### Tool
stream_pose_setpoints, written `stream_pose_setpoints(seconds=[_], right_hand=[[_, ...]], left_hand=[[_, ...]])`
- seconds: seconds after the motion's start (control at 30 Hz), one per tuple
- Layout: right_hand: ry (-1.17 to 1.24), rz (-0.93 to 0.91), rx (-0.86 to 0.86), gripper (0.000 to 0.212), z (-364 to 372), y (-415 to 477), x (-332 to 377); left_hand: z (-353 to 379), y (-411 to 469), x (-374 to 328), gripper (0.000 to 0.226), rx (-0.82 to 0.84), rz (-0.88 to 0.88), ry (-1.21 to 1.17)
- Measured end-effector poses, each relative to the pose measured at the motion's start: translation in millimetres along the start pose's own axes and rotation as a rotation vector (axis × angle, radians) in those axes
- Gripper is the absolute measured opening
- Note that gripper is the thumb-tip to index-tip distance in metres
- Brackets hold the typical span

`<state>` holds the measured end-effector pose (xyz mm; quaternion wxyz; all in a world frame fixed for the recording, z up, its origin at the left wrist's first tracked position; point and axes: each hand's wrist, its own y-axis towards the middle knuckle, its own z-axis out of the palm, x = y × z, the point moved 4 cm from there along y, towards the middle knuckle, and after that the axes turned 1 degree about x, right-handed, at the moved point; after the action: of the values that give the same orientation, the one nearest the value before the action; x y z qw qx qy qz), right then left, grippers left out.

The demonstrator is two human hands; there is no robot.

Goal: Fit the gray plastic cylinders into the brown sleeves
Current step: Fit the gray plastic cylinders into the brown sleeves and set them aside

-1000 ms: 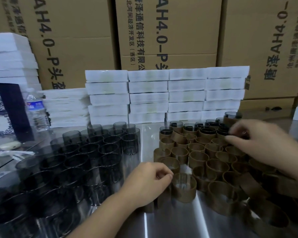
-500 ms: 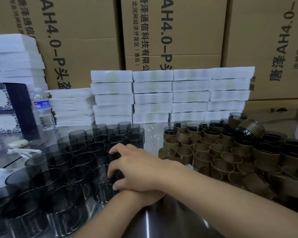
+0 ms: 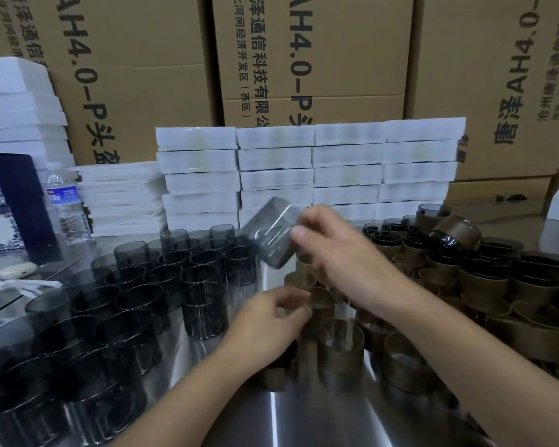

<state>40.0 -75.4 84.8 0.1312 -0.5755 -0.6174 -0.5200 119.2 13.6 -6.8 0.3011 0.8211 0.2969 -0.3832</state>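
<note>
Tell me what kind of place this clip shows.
Probably a small packing or assembly workshop: printed cardboard cartons stacked behind, white foam trays in piles, batches of gray cylinders on a steel table.

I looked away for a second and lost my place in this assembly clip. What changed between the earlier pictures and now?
The right hand left the sleeved pile, crossed to the gray block, took a gray cylinder and lifted it, tilted, back over the brown sleeves. The left hand stayed low at the near sleeves, fingers at one. The white box stacks and water bottle are unchanged.

Right hand point(image 3: 342, 253) lifts gray cylinder point(image 3: 273, 235) above sleeves point(image 3: 339, 346)
</note>
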Motion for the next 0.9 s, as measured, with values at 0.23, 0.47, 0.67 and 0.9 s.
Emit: stream_pose_setpoints(seconds=[0.23,0.47,0.67,0.9], right_hand=[[0.854,0.424,-0.097,0.013,-26,-3,-43],[0.871,0.509,0.275,0.018,4,-12,-43],[0.268,0.441,0.008,0.029,-13,10,-61],[0.009,0.550,-0.102,0.063,-23,54,-108]], left_hand=[[-14,2,2,0.046,-0.050,-0.019,-0.483],[-13,-3,-15,0.051,0.046,0.069,-0.845],[-18,-3,-15,0.063,-0.066,-0.025,-1.106],[-23,-2,-15,0.026,-0.154,-0.072,-1.186]])
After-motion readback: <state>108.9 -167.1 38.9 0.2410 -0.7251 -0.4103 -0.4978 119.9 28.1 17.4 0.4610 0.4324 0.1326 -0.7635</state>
